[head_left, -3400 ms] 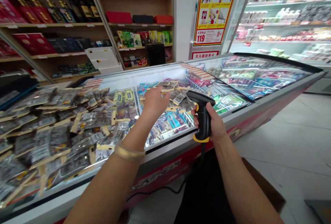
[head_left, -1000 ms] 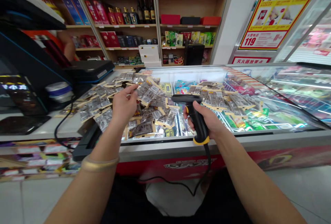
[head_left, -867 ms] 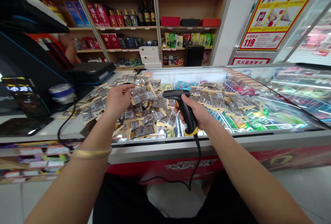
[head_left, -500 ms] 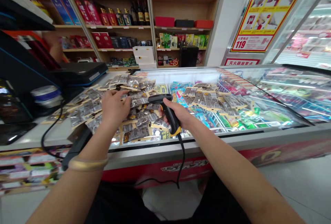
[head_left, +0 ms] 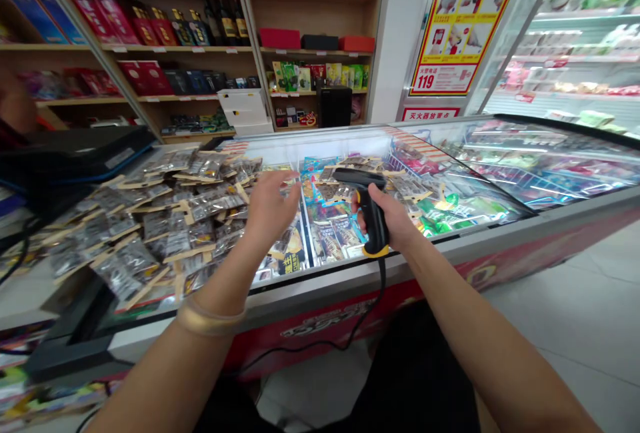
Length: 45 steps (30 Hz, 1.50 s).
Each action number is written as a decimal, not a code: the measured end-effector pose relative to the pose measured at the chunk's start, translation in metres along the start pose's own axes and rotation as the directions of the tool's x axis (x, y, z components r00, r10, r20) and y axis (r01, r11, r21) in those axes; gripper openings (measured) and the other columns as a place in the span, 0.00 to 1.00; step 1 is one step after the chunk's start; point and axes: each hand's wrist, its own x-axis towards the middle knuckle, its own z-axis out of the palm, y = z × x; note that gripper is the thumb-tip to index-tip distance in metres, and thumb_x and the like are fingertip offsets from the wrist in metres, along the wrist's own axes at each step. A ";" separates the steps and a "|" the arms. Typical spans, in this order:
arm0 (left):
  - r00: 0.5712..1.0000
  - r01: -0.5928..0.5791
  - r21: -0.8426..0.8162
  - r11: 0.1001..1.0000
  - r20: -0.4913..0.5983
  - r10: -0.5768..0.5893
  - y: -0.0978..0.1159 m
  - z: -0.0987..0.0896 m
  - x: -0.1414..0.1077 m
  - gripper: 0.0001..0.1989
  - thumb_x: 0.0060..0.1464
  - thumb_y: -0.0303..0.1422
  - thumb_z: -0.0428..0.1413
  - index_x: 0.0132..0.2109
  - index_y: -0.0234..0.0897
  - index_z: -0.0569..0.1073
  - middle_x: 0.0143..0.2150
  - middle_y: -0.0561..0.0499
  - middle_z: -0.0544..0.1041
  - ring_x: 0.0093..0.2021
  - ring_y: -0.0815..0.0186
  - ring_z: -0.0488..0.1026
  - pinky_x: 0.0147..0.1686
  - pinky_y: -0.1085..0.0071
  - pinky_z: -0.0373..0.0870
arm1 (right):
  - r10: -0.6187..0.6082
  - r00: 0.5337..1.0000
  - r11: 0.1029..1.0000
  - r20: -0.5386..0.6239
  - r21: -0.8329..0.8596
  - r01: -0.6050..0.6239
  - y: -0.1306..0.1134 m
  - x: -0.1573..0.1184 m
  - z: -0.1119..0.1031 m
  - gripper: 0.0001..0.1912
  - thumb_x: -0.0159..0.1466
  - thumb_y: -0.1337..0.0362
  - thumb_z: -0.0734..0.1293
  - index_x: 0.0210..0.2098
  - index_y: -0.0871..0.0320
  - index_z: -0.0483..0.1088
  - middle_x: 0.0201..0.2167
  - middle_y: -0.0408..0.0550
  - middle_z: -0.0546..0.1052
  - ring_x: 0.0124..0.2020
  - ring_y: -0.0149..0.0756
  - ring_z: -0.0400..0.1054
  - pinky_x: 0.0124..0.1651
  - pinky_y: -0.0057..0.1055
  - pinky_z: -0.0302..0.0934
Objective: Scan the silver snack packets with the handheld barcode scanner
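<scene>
My right hand (head_left: 396, 221) grips a black and yellow barcode scanner (head_left: 375, 219), its head pointing left over the glass-topped freezer (head_left: 320, 285). Its cable hangs down past the freezer front. My left hand (head_left: 273, 207), with a gold bangle at the wrist, hovers beside the right end of a spread of small clear-and-brown snack packets (head_left: 175, 226). Its fingers stretch forward, thumb apart, and I see nothing held in them. Another group of such packets (head_left: 407, 185) lies behind the scanner, partly hidden by it.
Bagged goods (head_left: 340, 236) show through the freezer glass. A black counter device (head_left: 80, 156) stands at left, with part of another person's arm (head_left: 15, 103) behind it. Shelves (head_left: 200, 49) with boxes and bottles line the back. A red and yellow poster (head_left: 443, 33) hangs right of them.
The view has swung right. My left hand has come away from the packets, moving right. My right hand has carried the scanner right, away from the packet pile.
</scene>
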 end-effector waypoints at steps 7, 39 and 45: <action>0.913 0.101 0.108 0.989 0.384 -0.135 0.059 0.071 0.005 0.17 0.58 0.41 0.52 0.45 0.35 0.78 0.44 0.41 0.81 0.46 0.54 0.76 0.47 0.61 0.70 | -0.104 0.975 0.994 -0.197 -0.002 0.106 -0.008 -0.023 -0.066 0.27 0.53 0.40 0.71 0.31 0.59 0.70 0.23 0.43 0.73 0.17 0.27 0.65 0.19 0.25 0.61; 0.853 0.341 0.046 0.939 0.406 -0.330 0.050 0.112 0.001 0.14 0.45 0.44 0.63 0.26 0.37 0.75 0.29 0.46 0.78 0.32 0.58 0.74 0.35 0.64 0.67 | 0.014 0.982 0.995 -0.189 0.104 0.006 -0.010 -0.027 -0.076 0.26 0.57 0.40 0.69 0.32 0.59 0.69 0.25 0.45 0.74 0.19 0.29 0.66 0.19 0.25 0.60; 0.917 0.392 -0.471 0.790 0.275 -0.290 0.032 0.107 0.005 0.08 0.43 0.32 0.60 0.23 0.38 0.67 0.20 0.57 0.64 0.22 0.70 0.62 0.26 0.73 0.60 | 0.008 0.988 0.994 -0.154 0.107 0.009 -0.008 -0.027 -0.079 0.25 0.56 0.41 0.69 0.31 0.59 0.69 0.27 0.46 0.74 0.18 0.26 0.63 0.18 0.23 0.59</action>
